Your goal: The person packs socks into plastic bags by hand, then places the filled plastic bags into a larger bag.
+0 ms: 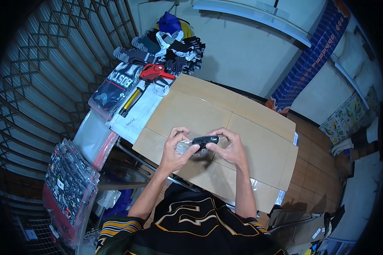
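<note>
Above the middle of the cardboard sheet (191,114), a small dark bundle (205,140) with clear plastic around it is held level between both hands. I cannot make out what kind of thing it is. My left hand (177,149) pinches its left end, where loose clear plastic (183,146) sticks out, with the thumb pressed on the near side. On the other end, my right hand (229,148) is closed with fingers curled over the top and thumb underneath. A shadow falls on the cardboard below.
Behind the cardboard's left corner lie a red price gun (156,73), a yellow-and-black tool (132,101) and a bagged Boston garment (116,88). A pile of socks (174,49) is further back. Bagged patterned garments (70,182) stand at left; flattened cardboard (298,227) lies at lower right.
</note>
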Motion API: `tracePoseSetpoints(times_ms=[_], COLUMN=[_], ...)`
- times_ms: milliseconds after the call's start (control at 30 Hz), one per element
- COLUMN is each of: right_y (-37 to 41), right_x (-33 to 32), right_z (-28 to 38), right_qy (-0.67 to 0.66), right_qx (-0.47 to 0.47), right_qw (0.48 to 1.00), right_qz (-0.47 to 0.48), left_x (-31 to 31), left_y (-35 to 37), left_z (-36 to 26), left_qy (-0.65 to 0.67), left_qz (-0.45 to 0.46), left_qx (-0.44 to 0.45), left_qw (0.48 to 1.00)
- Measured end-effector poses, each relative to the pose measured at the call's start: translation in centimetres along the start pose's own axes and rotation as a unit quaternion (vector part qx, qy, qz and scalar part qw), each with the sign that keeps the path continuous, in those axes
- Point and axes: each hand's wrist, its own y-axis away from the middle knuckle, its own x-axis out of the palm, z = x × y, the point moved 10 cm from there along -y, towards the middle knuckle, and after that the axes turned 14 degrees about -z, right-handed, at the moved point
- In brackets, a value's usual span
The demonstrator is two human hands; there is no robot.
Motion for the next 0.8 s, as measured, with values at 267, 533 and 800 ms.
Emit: tracePoseSetpoints(times_ms=[267,533,800], right_y=[-1.6,-0.4,5.4], right_x=[-1.2,-0.4,5.5], right_z=[-5.4,-11.8,-8.0], right_qy=[-0.024,0.236,0.423], right_qx=[0.146,0.069,-0.055], right_qw=[0.983,0.952,0.902], right_qz=[-0.105,-0.179,-0.063], left_x=[4.4,6.6,5.1], left_y=[1.5,6.3,5.3], left_z=[7.4,18.3,17.8], left_qy=[0.272,0.177,0.047], left_qz=[-0.020,-0.043,-0.013], left_qx=[-0.304,-0.405,-0.348], left_qw=[0.913,0.896,0.936])
